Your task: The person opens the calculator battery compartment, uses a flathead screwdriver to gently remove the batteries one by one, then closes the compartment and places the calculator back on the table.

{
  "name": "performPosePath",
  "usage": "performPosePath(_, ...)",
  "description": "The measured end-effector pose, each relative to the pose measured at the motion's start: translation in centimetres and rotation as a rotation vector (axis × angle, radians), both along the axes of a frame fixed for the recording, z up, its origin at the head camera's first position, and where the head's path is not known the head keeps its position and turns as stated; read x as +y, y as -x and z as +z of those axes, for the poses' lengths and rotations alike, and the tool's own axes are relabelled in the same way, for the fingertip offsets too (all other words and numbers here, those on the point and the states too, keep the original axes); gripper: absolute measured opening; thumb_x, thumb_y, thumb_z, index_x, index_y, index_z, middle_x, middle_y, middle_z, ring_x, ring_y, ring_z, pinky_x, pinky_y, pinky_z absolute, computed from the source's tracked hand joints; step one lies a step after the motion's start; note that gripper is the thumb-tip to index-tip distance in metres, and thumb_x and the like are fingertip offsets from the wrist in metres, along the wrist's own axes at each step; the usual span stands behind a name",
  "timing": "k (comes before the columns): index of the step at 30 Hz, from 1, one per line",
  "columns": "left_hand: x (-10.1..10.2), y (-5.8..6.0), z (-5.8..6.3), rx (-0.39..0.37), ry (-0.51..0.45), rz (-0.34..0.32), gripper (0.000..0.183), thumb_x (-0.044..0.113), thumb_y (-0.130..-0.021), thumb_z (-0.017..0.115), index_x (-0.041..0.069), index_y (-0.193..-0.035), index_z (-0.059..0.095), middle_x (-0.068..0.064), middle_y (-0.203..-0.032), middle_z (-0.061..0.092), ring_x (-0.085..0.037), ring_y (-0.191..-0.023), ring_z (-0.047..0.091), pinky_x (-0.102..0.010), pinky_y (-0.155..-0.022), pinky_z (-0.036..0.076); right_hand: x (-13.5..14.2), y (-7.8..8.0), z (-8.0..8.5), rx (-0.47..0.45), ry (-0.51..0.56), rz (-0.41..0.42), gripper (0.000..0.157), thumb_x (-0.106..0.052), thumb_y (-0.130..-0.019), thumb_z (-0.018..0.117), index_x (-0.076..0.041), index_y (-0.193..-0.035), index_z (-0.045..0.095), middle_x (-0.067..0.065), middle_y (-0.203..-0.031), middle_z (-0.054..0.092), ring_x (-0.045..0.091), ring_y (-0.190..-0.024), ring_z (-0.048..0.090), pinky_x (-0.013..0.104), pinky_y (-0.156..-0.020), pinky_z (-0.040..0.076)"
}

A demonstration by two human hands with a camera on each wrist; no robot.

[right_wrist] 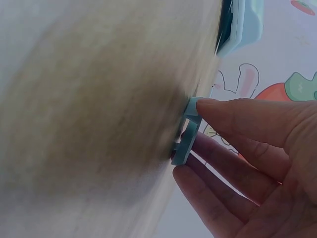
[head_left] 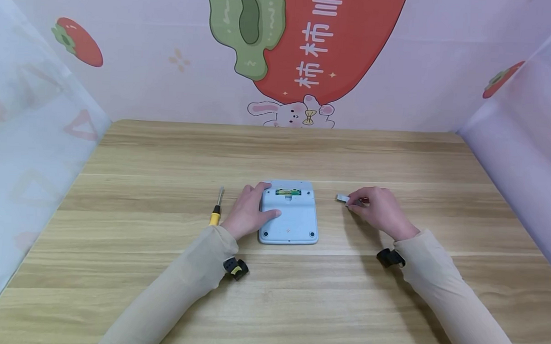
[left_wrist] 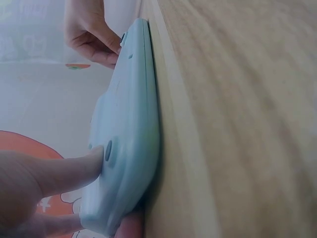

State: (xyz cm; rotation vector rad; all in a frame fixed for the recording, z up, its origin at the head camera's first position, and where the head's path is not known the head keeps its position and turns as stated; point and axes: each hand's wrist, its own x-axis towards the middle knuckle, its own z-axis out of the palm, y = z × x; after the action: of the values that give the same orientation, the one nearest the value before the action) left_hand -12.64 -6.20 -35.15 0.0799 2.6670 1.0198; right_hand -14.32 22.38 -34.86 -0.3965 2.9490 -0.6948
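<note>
the light-blue calculator-like device (head_left: 296, 221) lies back face up at the middle of the wood-grain table (head_left: 271, 303), its long sides running away from the person. near its far edge, the battery compartment is uncovered; a green-and-gold battery (head_left: 288, 192) lies crosswise inside it. dark round fittings sit at the two near corners; whether these are feet or screw recesses cannot be told.

left hand (head_left: 248, 209): partly closed over the left side of the device, thumb pressing on the back face, index finger at the far left corner, another finger at the side edge.

right hand (head_left: 378, 208): nearly closed at the fingertips, pinching a small light-blue battery cover (right_wrist: 185, 141) to the right of the device and apart from it. the cover is held close to the table; contact cannot be told.

screwdriver (head_left: 215, 215): left of the device, beside the left hand, yellow handle toward the person, metal shaft pointing away.

wrist cameras: one black unit (head_left: 236, 268) at each beige sleeve (head_left: 180, 285).
</note>
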Motion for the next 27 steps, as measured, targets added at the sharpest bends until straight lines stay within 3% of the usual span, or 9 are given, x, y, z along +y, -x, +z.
performPosePath(16,-0.1,-0.1,0.0,0.001,-0.007,-0.001,0.067,0.031,-0.083,0.068,0.016,-0.141,0.036,-0.011,-0.11,0.046,-0.022,-0.091,0.044,-0.028,-0.072,0.037,0.0,0.3,0.2,-0.015,0.028,-0.012,0.007,-0.006,-0.083,0.065,-0.006,-0.087,0.07,0.016,-0.102,0.068,0.033,-0.097,0.061,0.05,-0.087,0.047)
performPosePath(27,0.0,-0.1,0.0,0.001,-0.014,0.002,0.067,0.03,-0.083,0.069,0.015,-0.14,0.037,-0.012,-0.111,0.046,-0.022,-0.092,0.044,-0.029,-0.074,0.038,-1.1,-0.2,1.0,-0.036,0.048,0.011,0.022,-0.013,-0.085,0.064,-0.007,-0.106,0.067,0.015,-0.111,0.065,0.034,-0.1,0.061,0.048,-0.086,0.047)
